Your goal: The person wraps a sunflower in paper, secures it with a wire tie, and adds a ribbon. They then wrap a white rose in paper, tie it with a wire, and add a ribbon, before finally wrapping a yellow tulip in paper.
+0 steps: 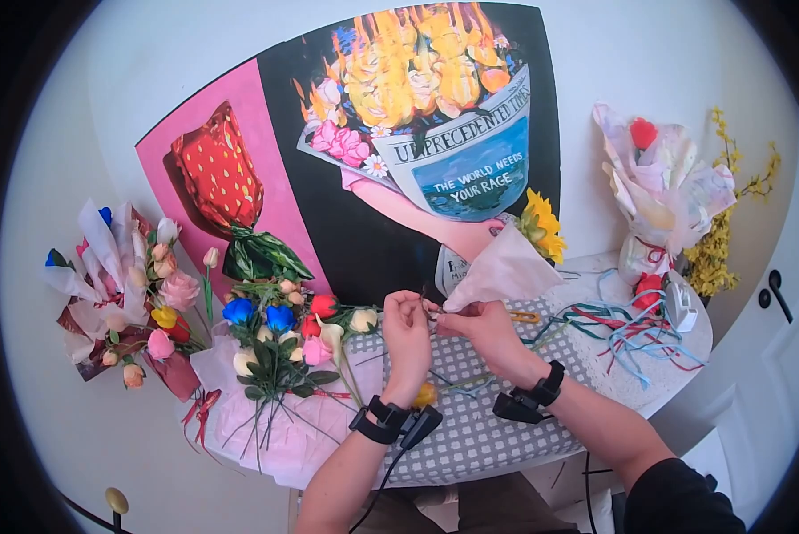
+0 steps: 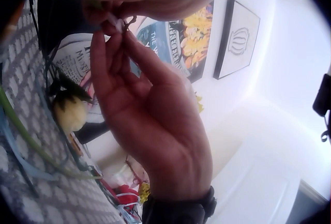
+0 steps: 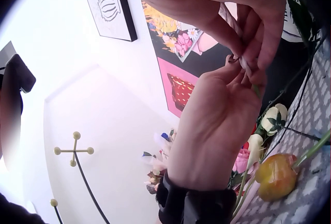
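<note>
My left hand (image 1: 406,338) and right hand (image 1: 493,334) meet over the middle of the table. Between their fingertips they pinch the twisted end of pale wrapping paper (image 3: 246,67). That paper spreads up to the right around a sunflower (image 1: 542,227). A thin brownish strip (image 2: 132,22) shows at the pinch point, partly hidden by the fingers. In the left wrist view the right hand (image 2: 155,95) faces the camera palm first. A yellow-orange tulip (image 3: 277,177) lies below the hands, and a cream rose (image 2: 71,114) lies near them.
Loose flowers (image 1: 279,319) lie on pink tissue paper (image 1: 275,432) at the left, beside a wrapped bouquet (image 1: 115,276). Blue and red ribbons (image 1: 626,329) tangle at the right, near a white device (image 1: 681,307). Another wrapped bouquet (image 1: 666,200) stands behind; paintings (image 1: 328,142) lean at the back.
</note>
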The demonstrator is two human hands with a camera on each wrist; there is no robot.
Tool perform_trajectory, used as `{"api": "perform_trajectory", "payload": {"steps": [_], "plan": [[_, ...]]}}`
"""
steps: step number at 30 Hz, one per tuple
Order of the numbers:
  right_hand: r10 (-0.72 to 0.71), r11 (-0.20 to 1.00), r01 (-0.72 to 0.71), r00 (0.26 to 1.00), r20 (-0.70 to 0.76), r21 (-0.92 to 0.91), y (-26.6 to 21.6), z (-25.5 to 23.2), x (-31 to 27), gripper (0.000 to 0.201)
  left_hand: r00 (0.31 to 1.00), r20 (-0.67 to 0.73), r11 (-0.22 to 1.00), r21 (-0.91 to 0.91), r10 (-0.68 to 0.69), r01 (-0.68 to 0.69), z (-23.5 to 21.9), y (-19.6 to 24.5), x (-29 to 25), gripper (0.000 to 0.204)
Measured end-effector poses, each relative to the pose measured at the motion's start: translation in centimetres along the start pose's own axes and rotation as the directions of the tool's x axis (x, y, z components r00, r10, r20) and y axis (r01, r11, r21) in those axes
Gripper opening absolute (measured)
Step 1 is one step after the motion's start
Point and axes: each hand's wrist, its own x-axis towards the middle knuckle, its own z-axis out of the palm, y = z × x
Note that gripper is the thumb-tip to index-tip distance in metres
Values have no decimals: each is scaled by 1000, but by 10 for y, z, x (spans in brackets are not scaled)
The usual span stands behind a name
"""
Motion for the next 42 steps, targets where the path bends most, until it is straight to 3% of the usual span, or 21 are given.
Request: {"api": "perform_trajectory", "payload": {"steps": [9,12,18,21,25,27,34,36,37,39,42], "plan": [[77,992,-83,995,67,90,-3,-6,3,21,997,-62,999,13,41,-40,2,14,0,13],[85,990,-88,996,28,106,-3,-2,2,19,998,-58,999,10,32,-32,0,14,1,13],[173,971,-192,976,132,143,-6,-2,-1,19,998,-34,977,-209,-59,50,-6,18,3,13],[186,955,-224,962,199,194,-4,-3,0,18,976,-118,925,-356,-182,130,-10,27,10,18],[241,944,-261,963,121,201,-10,-1,-1,17,972,-81,892,-419,-221,168,-17,31,12,20],[211,949,-231,971,111,215,-3,-11,6,17,967,1,877,-421,-256,233,-18,34,10,22],[106,914,-149,985,133,377,5,-18,12,19,968,5,890,-391,-251,233,-18,29,13,26],[150,807,-235,969,197,541,-6,-14,8,21,958,26,883,-382,-286,274,-19,24,12,24],[149,807,-235,969,198,541,-3,-15,11,21,958,25,883,-382,-285,273,-20,20,12,24],[88,725,-278,945,316,630,5,-18,18,23,955,57,883,-370,-290,290,-23,14,12,20],[-4,712,-254,931,366,654,-15,-9,7,23,946,65,881,-349,-317,319,-18,19,9,15]]}}
